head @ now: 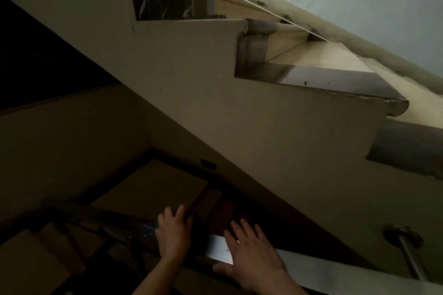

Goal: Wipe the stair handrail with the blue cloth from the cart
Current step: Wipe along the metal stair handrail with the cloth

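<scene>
Here the handrail [219, 248] runs from about nine o'clock to four o'clock under both hands, the left hand [173, 235] curled over it, maybe on a dark cloth, the right hand [251, 254] spread flat, holding nothing.

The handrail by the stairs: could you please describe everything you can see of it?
The handrail is a flat, pale metallic bar running diagonally from lower right toward the dim left, where it looks darker and rounded. A round-flanged wall bracket stands near its right part. The left hand grips it; the right hand lies flat on it. No cloth is visible.
</scene>
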